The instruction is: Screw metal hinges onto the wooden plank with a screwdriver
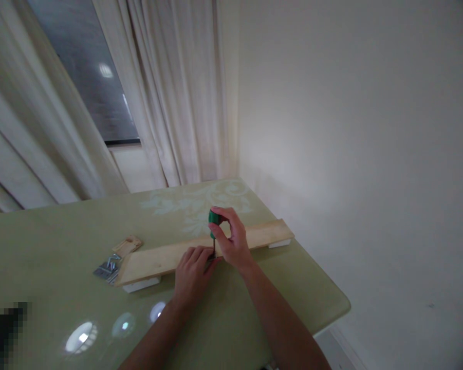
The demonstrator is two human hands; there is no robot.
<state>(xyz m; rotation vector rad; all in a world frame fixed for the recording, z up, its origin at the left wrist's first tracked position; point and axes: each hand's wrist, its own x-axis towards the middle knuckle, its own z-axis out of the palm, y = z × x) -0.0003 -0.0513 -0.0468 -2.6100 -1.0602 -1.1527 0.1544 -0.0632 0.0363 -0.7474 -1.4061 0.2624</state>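
A green-handled screwdriver stands upright, pinched by the handle between the thumb and fingers of my right hand. Its thin shaft points down at the near edge of a long, pale wooden board. At the tip, a small grey metal plate shows partly, its exact shape hidden by fingers. My left hand lies over the board's front edge, fingers closed on that plate and pressing on the wood. Whether a screw sits under the tip is too small to tell.
White blocks prop the board near both ends. By its left end lie several loose metal pieces and a tan card. The green table meets a wall at right, with curtains behind.
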